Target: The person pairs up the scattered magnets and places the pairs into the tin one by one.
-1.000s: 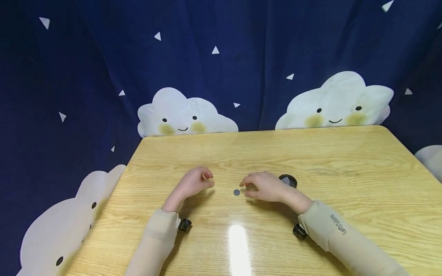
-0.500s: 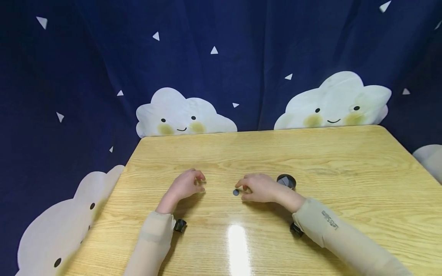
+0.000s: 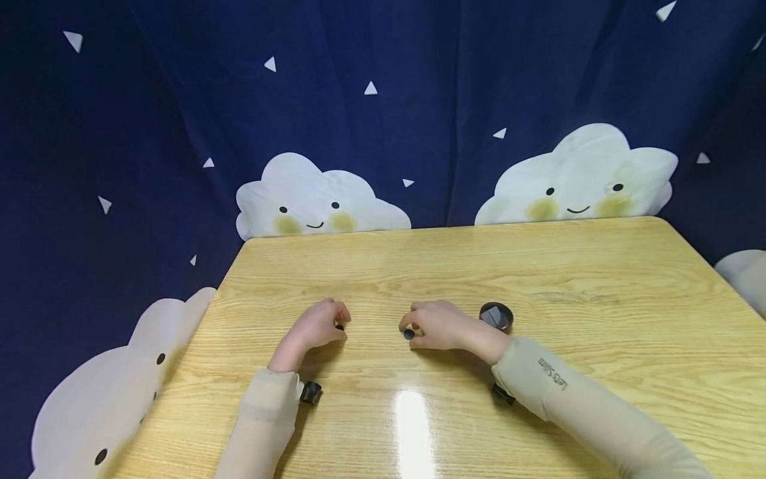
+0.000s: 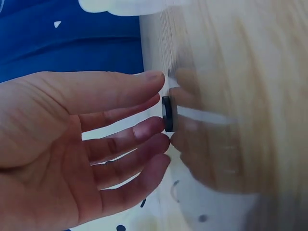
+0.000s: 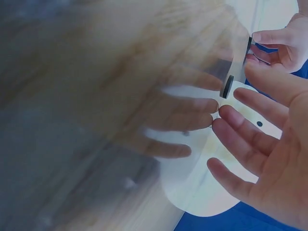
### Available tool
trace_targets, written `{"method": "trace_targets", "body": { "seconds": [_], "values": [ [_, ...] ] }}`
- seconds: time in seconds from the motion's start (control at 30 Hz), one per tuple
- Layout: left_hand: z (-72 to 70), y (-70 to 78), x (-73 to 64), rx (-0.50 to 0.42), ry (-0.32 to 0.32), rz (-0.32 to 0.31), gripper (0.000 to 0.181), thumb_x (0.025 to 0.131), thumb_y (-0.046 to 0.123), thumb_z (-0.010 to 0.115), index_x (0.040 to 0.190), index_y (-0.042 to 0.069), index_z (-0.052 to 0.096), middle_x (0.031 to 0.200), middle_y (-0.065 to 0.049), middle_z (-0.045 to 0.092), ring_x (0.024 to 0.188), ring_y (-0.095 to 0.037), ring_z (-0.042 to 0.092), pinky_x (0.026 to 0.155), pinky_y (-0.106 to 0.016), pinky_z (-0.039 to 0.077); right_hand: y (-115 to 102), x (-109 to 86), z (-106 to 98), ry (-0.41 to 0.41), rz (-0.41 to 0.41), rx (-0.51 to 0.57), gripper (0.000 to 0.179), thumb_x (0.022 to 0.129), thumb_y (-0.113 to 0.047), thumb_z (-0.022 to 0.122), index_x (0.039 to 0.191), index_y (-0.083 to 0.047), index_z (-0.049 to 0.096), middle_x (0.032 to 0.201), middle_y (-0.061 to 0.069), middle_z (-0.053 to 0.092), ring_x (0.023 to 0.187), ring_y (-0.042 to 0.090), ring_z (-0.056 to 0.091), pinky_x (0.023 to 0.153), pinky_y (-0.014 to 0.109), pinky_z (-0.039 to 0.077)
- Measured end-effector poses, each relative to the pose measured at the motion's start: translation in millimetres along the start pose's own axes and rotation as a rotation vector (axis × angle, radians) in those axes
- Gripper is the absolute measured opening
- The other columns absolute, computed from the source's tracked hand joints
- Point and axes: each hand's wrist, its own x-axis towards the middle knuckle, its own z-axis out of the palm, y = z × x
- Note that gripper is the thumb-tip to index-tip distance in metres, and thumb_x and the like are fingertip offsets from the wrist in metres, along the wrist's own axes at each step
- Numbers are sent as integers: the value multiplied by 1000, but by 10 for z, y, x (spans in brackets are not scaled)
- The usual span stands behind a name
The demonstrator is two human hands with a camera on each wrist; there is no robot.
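Note:
Two small dark discs lie flat on the wooden table. In the head view, my left hand is around the left disc, which is mostly hidden. The left wrist view shows this disc between the thumb above and the fingertips right at its edge. My right hand reaches over the other disc, with its fingers beyond it and its thumb on the near side. In the right wrist view, that disc sits close to the loosely spread fingertips, with a gap at the thumb.
Behind the right hand stands a round black dish with a grey patch in it. Dark wrist cameras hang below both sleeves. A navy curtain with clouds and triangles hangs past the table's far edge.
My left hand has moved left and slightly nearer, and a disc now shows between its fingers. My right hand has slid left until its thumb and fingers surround the other disc.

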Motion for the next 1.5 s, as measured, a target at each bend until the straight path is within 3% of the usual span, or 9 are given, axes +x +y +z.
{"method": "trace_targets", "body": {
  "seconds": [0.47,0.77,0.97,1.5],
  "values": [
    [-6,14,-5,11,7,37,20,71,-4,68,88,6,64,83,-4,58,79,-19,54,75,-35,45,-5,62,29,20,-15,-35,17,76,-13,70,93,-16,67,83,-1,54,70,10,48,63,28,41],
    [19,25,25,-74,10,24,13,73,-4,68,81,5,64,77,-4,63,72,-14,55,68,-29,46,17,97,72,78,-32,-16,11,77,-8,69,86,-13,68,79,0,56,68,10,50,63,26,44],
    [29,58,23,-127,2,20,8,74,0,70,78,4,65,70,-1,60,63,-12,51,59,-24,42,5,110,61,55,-3,6,7,77,-10,70,83,-12,67,77,0,59,69,10,52,63,25,44],
    [59,145,73,-64,-28,57,8,74,3,71,77,6,65,69,2,59,63,-11,50,64,-27,44,44,137,46,24,74,103,7,78,-13,71,81,-9,65,74,-1,62,69,9,55,64,24,45]
  ]
}}
